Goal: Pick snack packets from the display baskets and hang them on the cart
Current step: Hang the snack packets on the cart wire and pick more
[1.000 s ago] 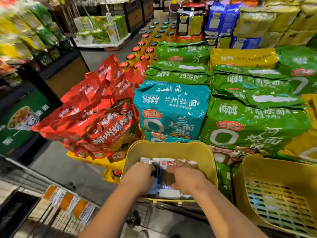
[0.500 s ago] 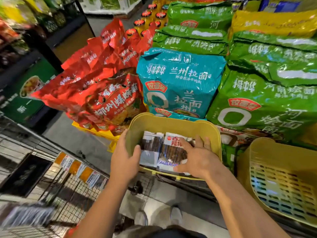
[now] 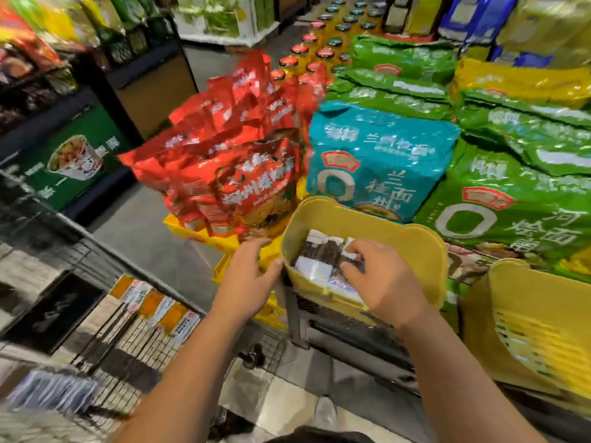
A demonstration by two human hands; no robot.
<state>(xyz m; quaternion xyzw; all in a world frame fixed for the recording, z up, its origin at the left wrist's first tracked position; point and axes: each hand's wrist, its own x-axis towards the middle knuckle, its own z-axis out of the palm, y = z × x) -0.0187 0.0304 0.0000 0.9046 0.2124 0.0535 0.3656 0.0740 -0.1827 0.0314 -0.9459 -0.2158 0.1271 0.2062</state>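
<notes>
A yellow display basket (image 3: 412, 238) sits at centre, holding dark-and-white snack packets (image 3: 316, 257). My right hand (image 3: 380, 279) reaches into the basket with its fingers curled on the top of a packet. My left hand (image 3: 249, 273) is at the basket's left outer rim, fingers straight, thumb against the rim. The wire cart (image 3: 121, 350) stands at lower left, with orange-and-white packets (image 3: 153, 305) hanging along its rail.
A second yellow basket (image 3: 524, 327) stands at right. Behind are stacked red (image 3: 230, 167), teal (image 3: 377, 161) and green (image 3: 499, 199) noodle bags and rows of jars (image 3: 319, 49). Shelves run along the left. The floor aisle lies between cart and display.
The view has swung left and the frame is blurred. My right hand has curled onto a packet. My left hand has moved off the packets to the basket's outer rim.
</notes>
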